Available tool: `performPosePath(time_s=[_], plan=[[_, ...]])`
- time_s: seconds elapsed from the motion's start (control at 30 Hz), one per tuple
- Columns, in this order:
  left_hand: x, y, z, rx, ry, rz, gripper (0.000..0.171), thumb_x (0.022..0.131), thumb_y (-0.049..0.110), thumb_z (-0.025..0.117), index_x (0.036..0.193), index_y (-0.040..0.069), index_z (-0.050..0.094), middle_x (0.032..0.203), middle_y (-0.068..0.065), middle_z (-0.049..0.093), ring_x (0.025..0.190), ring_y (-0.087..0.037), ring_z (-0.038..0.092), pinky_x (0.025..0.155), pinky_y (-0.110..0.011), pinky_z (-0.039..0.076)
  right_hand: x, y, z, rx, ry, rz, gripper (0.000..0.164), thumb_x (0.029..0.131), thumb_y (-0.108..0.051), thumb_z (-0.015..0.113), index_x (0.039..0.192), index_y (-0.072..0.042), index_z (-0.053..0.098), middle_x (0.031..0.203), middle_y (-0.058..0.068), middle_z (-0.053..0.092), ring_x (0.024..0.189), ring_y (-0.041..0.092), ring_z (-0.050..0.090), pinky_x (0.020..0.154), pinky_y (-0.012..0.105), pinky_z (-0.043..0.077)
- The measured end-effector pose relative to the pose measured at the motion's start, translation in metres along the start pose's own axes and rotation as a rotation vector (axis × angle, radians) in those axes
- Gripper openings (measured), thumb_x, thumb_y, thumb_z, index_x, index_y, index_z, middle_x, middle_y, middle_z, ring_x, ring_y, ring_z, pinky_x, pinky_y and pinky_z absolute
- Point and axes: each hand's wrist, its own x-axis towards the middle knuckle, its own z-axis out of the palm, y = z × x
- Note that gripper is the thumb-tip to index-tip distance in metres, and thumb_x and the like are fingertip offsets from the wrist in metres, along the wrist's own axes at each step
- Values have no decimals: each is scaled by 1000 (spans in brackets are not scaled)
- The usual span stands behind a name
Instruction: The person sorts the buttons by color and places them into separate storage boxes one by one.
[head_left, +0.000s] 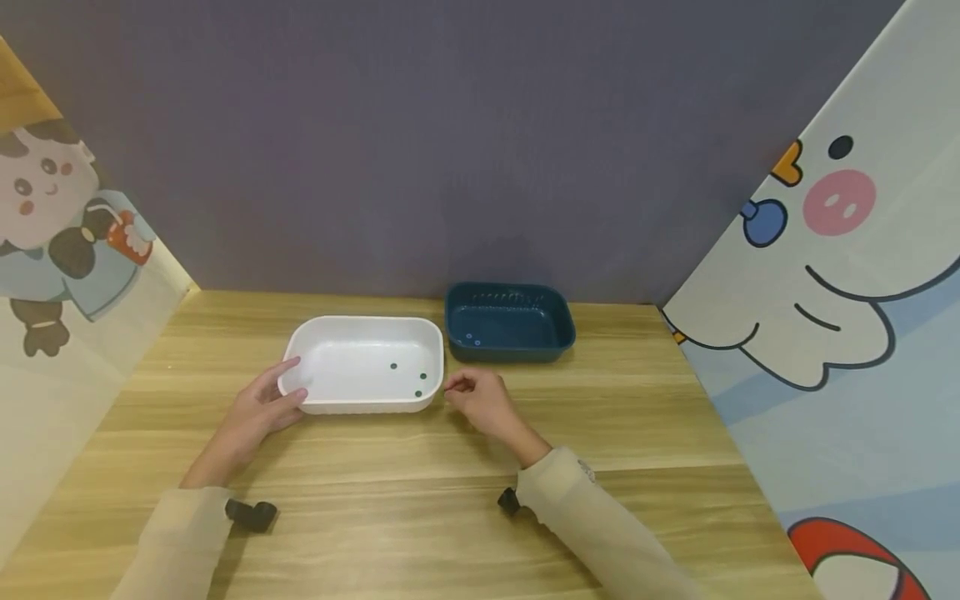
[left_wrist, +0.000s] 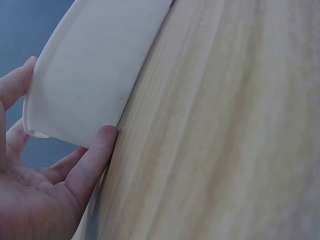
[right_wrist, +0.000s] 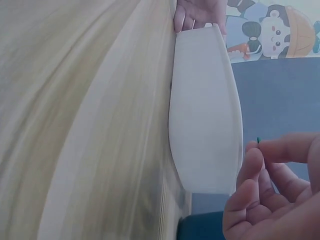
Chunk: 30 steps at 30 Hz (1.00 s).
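Observation:
My left hand (head_left: 255,412) holds the left end of a white plastic basin (head_left: 345,377), with fingertips at its rim and side in the left wrist view. Three small dark green discs (head_left: 393,366) lie inside the basin toward its right. Just off the basin's right end is my right hand (head_left: 483,402). Between thumb and forefinger it pinches a small green piece (right_wrist: 258,140), mostly covered by the fingertips in the right wrist view.
A dark blue basin (head_left: 510,323) stands behind and to the right of the white one, holding two small bluish discs (head_left: 477,342). Both rest on a wood-grain table (head_left: 375,517). A grey panel (head_left: 450,150) rises at the back, with cartoon-printed panels at both sides.

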Motion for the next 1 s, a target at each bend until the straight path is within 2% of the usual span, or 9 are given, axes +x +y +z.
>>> performPosePath(time_s=[0.23,0.47,0.63,0.7,0.83,0.9,1.0], plan=[[-2,-1,0,-9,8,5,73,102,18,63,160,6,21,158,-38,15,103,0,62,91,-31,55,12,-6,10,56,8,15,5,86,-1,73,91,-1,73,84,5,71,76,12,63,65,23,53],[-3,-3,2,-15,6,9,73,102,18,63,160,5,21,156,-39,17,103,-1,63,91,-33,55,17,-11,16,99,14,55,5,85,0,74,89,1,73,79,5,70,70,11,62,61,23,54],[-3,-3,3,-22,11,19,72,102,17,63,159,4,22,155,-40,17,102,-1,64,91,-32,55,19,-11,17,120,29,67,6,85,1,75,90,4,72,78,9,70,69,22,66,58,22,52],[-3,-2,4,-23,14,21,72,102,17,63,159,4,22,155,-40,17,102,-1,64,90,-32,55,21,-10,18,135,36,66,6,86,1,75,90,5,72,79,12,71,70,30,67,59,25,54],[-3,-2,4,-30,17,28,72,102,16,63,159,4,22,154,-41,19,101,-2,64,90,-31,55,23,-8,20,166,39,56,7,87,1,74,90,8,73,82,21,73,70,37,67,65,41,59],[-3,-2,4,-40,16,32,71,102,15,63,159,4,22,152,-41,21,102,-3,65,90,-31,55,23,-8,19,172,39,54,7,88,2,73,90,7,73,84,23,73,71,39,67,68,46,60],[-2,-1,4,-58,14,34,71,101,14,63,159,4,23,151,-41,22,102,-4,65,90,-31,55,22,-9,16,178,39,65,6,88,1,72,91,6,73,83,20,74,73,38,68,69,47,60]])
